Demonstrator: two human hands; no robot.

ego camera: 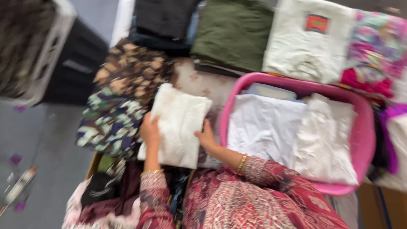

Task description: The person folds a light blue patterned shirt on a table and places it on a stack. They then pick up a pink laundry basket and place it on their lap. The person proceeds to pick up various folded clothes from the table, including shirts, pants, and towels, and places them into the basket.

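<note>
A folded white cloth lies in front of me, held at both sides. My left hand grips its left edge and my right hand grips its right edge. Both arms wear red patterned sleeves with gold bangles. Just right of the cloth sits a pink laundry basket holding folded white garments. The picture is blurred by motion.
Folded piles surround the cloth: a brown patterned one, a blue-green patterned one, dark and olive green ones behind, a white one and bright pink ones at the right. A white crate stands at the far left on a grey floor.
</note>
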